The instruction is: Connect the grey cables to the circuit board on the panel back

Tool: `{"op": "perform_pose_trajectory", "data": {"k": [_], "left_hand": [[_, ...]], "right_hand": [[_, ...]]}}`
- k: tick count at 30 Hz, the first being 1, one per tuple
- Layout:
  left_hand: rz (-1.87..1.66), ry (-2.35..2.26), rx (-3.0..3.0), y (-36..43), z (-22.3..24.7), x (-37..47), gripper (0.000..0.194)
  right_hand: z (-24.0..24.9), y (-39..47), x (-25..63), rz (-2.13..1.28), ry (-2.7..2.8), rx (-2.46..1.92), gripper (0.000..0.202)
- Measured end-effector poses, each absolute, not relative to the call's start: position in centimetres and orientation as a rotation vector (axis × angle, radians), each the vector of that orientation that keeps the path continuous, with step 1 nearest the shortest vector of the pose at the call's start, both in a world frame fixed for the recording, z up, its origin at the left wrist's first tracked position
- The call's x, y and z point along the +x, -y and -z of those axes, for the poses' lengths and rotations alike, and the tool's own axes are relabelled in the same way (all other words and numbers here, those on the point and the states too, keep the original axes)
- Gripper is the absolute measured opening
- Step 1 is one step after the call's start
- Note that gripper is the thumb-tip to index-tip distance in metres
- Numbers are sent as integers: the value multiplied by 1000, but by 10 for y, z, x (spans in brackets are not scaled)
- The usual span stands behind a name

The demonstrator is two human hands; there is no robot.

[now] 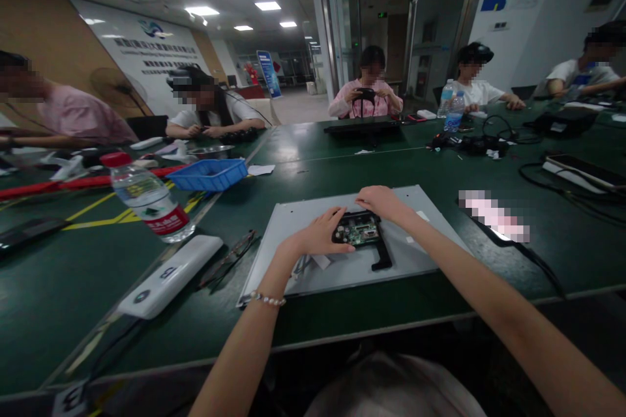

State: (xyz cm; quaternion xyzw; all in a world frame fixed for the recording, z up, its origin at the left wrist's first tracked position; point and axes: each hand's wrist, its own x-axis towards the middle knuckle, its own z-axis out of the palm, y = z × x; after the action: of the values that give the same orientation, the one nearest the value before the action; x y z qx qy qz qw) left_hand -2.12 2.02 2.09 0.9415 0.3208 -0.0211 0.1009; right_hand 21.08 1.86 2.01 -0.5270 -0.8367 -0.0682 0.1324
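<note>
A black plastic frame (pixel 383 253) with a green circuit board (pixel 359 233) in it lies on a light grey panel (pixel 274 260) in front of me. My left hand (pixel 320 234) grips the frame's left side, thumb at the near edge and fingers at the far edge. At the far right corner of the frame is my right hand (pixel 384 203), its fingers bent together and pointing down; what they pinch, if anything, is hidden. A pale cable and a white tag (pixel 321 262) lie beneath my left hand. Small white labels stick to the panel's right part.
Left of the panel are eyeglasses (pixel 229 257), a white power bank (pixel 171 277), a water bottle (pixel 149 202) and a blue tray (pixel 210 174). A phone (pixel 493 218) with a cable lies on the right. Several people sit around the green table (pixel 313 172).
</note>
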Motion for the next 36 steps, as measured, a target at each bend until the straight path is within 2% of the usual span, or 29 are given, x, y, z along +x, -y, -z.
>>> {"op": "perform_pose_trajectory", "data": {"k": [13, 36], "left_hand": [[64, -943, 2787, -18, -22, -21, 108], [69, -947, 2803, -17, -24, -20, 107]], "right_hand": [[-28, -3, 197, 277, 2638, -1600, 26], [-20, -2, 196, 346, 2602, -1670, 24]]}}
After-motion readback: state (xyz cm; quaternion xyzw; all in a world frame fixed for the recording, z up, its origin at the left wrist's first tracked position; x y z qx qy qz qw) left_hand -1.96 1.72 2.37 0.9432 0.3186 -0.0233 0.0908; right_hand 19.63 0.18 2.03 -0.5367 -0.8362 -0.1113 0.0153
